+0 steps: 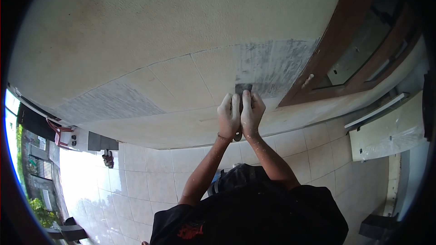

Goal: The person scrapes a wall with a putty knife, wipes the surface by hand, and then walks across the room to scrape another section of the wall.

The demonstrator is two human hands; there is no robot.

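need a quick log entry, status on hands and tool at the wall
Left hand and right hand both clamped on dark flat-bladed scraper. Blade pressed on cream plaster wall, at edge of grey scraped patch. Brown wooden window frame close right.

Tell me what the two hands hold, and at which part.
Both the left hand and right hand grip a dark flat-bladed scraper by its handle, blade against the cream wall.

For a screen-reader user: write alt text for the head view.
Both hands, the left hand and the right hand, press a scraper blade against a cream wall, at the edge of a grey scraped patch. A brown window frame stands to the right, pale floor tiles below.
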